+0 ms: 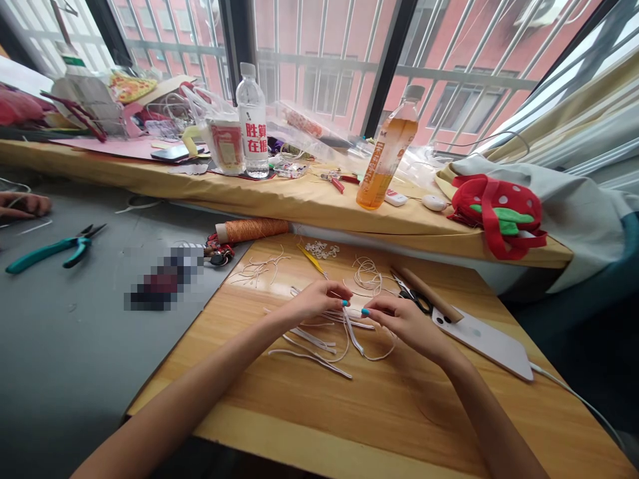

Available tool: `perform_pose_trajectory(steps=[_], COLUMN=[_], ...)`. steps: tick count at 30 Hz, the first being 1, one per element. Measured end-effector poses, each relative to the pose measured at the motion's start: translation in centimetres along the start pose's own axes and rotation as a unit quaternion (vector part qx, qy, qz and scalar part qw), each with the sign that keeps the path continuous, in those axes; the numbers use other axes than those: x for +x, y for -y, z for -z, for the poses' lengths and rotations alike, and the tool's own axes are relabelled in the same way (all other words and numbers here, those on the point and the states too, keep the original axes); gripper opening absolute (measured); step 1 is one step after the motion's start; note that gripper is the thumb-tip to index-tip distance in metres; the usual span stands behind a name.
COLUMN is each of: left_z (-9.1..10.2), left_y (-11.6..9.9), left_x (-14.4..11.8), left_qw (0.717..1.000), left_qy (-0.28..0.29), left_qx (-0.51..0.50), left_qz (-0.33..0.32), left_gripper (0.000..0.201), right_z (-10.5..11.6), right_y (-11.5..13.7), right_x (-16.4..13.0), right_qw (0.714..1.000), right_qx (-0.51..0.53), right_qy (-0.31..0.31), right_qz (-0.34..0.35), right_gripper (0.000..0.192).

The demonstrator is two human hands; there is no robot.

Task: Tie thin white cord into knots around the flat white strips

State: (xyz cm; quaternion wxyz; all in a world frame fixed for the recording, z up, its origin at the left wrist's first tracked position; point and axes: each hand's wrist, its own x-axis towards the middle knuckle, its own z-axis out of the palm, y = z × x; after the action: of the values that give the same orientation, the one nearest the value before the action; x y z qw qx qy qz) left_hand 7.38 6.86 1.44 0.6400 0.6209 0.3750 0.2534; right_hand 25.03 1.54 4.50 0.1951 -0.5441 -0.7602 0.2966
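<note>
My left hand (pixel 327 299) is closed in a pinch on white cord (pixel 353 332), whose strands hang down from the fingertips. Close beside it, my right hand (pixel 394 316) also pinches; a thin strand of the cord seems to run between its thumb and finger and curves down to the wooden table (pixel 424 412). Several cut lengths of white cord (pixel 312 364) lie under and in front of the hands. Behind them rest a loose coil of thin cord (pixel 368 276), yellow tweezers (pixel 313 261) and a small heap of whitish pieces (pixel 322 250).
Right of my hands are black scissors (pixel 414 293), a brown tube (pixel 432 296) and a white phone (pixel 486 342) with a cable. Teal pliers (pixel 57 251) and another person's hand (pixel 24 205) are on the grey table. An orange thread spool (pixel 254 229) lies behind; bottles (pixel 387 156) stand on the sill.
</note>
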Motion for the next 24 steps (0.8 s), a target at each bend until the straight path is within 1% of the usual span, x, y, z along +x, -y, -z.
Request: perform_pose_trajectory(steps=[3, 5, 8, 11, 13, 15, 18, 20, 21, 24], left_z=[-0.1, -0.3, -0.8, -1.4, -1.8, -2.1, -2.2, -2.4, -2.5, -3.0], left_y=[0.3, 0.4, 0.4, 0.4, 0.4, 0.3, 0.1, 0.0, 0.0, 0.1], left_x=[0.1, 0.1, -0.3, -0.9, -1.2, -1.3, -1.4, -1.6, -1.7, -2.2], left_qw=[0.999, 0.997, 0.989, 0.974, 0.957, 0.936, 0.899, 0.874, 0.866, 0.844], left_qy=[0.031, 0.046, 0.05, 0.071, 0.088, 0.078, 0.005, -0.02, -0.014, 0.045], left_qx=[0.017, 0.048, 0.121, 0.181, 0.226, 0.276, 0.354, 0.402, 0.422, 0.47], left_qz=[-0.02, -0.031, -0.063, -0.116, -0.158, -0.202, -0.256, -0.271, -0.269, -0.253], left_gripper=[0.02, 0.018, 0.015, 0.016, 0.018, 0.019, 0.02, 0.021, 0.022, 0.021], right_z=[0.8, 1.3, 1.9, 2.2, 2.2, 2.0, 1.7, 1.7, 1.8, 1.9], right_y=[0.4, 0.5, 0.4, 0.1, -0.1, -0.3, -0.4, -0.3, -0.3, -0.3], right_x=[-0.6, -0.9, -1.3, -1.7, -1.9, -2.0, -2.1, -2.3, -2.4, -2.9], right_qw=[0.998, 0.996, 0.993, 0.992, 0.992, 0.993, 0.993, 0.993, 0.993, 0.992], right_qx=[0.042, 0.047, 0.023, -0.006, -0.012, -0.011, -0.017, -0.026, -0.031, -0.047], right_qy=[0.045, 0.072, 0.111, 0.126, 0.122, 0.119, 0.115, 0.112, 0.111, 0.111], right_qz=[-0.003, -0.007, -0.017, -0.026, -0.025, -0.02, -0.017, -0.023, -0.027, -0.036], right_gripper=[0.03, 0.03, 0.027, 0.025, 0.025, 0.026, 0.027, 0.026, 0.026, 0.026])
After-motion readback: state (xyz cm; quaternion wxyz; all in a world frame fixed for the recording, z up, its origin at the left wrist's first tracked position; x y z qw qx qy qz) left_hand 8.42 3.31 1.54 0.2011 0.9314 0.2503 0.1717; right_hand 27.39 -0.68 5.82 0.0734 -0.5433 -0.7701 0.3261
